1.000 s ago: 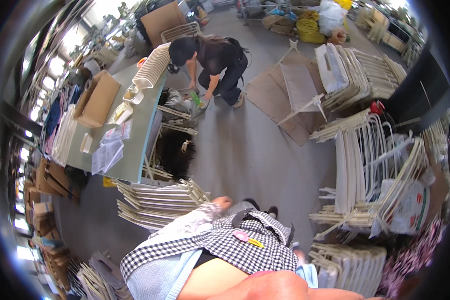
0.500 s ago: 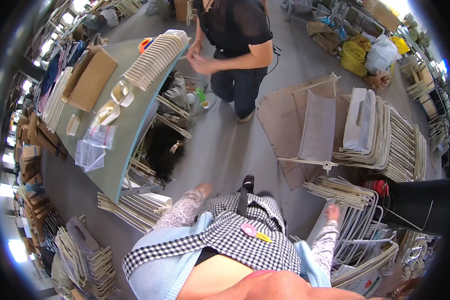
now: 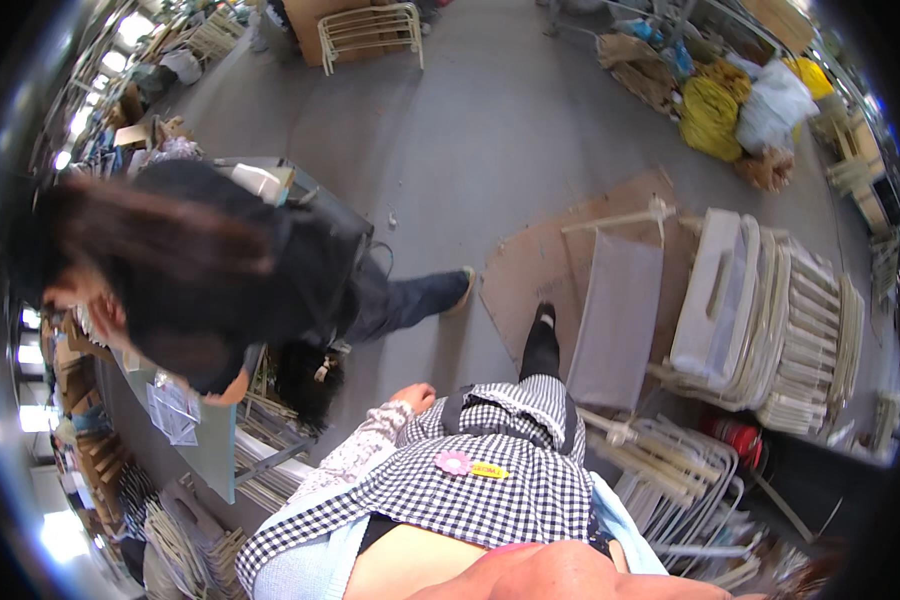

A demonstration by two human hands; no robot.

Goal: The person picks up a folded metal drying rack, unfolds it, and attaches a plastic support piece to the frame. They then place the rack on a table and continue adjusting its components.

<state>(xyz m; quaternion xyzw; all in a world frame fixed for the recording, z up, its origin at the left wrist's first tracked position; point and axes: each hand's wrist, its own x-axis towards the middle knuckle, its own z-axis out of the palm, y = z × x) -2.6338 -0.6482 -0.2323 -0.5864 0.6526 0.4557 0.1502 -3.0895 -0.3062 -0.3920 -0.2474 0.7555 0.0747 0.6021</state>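
Observation:
My left hand hangs in front of my checked apron, its fingers loosely bent and apart from any object. Nothing shows in it. My right hand is out of sight, hidden beyond my right side. Ahead and to the right, a pale fabric panel on a cream metal frame lies on a flat brown cardboard sheet. My foot is at the cardboard's near edge. Folded cream metal frames are piled close to my right side.
A co-worker in black leans over the table at left. Stacked white folding pieces stand at right, near a red cylinder. Yellow and white bags lie at far right. A cream frame stands far ahead.
I have moved forward, with one foot now at the cardboard. The co-worker has shifted left and bends over the table. My right hand has gone out of view.

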